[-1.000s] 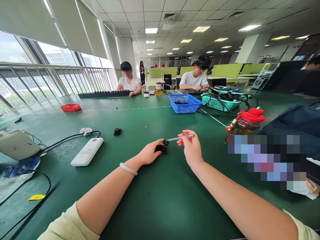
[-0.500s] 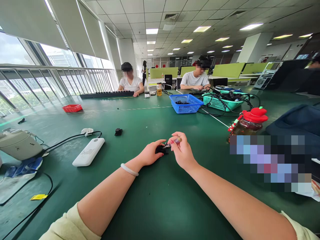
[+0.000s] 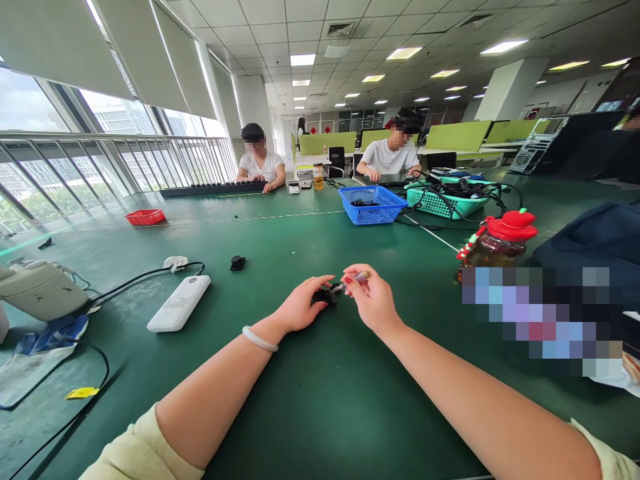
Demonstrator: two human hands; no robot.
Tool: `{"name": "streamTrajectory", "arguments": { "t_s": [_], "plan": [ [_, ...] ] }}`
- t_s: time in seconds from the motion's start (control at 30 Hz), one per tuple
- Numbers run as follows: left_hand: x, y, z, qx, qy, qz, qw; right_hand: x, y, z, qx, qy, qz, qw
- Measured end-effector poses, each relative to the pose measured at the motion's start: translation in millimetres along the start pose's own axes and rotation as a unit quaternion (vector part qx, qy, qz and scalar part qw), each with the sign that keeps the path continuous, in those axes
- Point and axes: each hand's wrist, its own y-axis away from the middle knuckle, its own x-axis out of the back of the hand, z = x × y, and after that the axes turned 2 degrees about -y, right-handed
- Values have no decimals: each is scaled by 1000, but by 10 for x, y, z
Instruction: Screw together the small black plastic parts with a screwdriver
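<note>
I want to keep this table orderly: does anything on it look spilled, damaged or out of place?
Only untidiness: black cables tangle over the rim of the teal basket, and a crumpled white scrap lies by the black cord. No spill or damage shows.

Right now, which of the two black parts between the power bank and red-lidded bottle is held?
The black part in the left hand, beside the tool in the right hand; the other part lies untouched, farther left.

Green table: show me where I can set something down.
Bare: between the white power bank and left hand; between the right hand and red-lidded jar. Crowded: beyond the right hand, where blue basket, teal basket and black cables bunch together.
</note>
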Motion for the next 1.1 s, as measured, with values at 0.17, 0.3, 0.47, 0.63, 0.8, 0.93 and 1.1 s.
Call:
{"name": "streamTrajectory", "arguments": {
  "t_s": [0.17,0.3,0.47,0.63,0.8,0.93,1.1],
  "plan": [
    [29,10,-4,5,25,76,997,116,1,10,2,-13,88,996],
    [28,43,25,62,-134,124,981,176,-44,112,-6,75,51,996],
    [9,88,111,140,-293,45,945,148,-76,185,-9,105,17,994],
    [11,58,278,162,-337,48,926,114,-42,145,0,87,-16,996],
    [-115,4,349,101,-286,7,953,110,-9,112,9,61,-49,997],
    [-260,-62,353,102,-280,-3,954,157,-16,116,19,55,-38,998],
    [-310,-185,322,147,-269,34,951,225,-54,157,9,50,-15,999]
  ]
}}
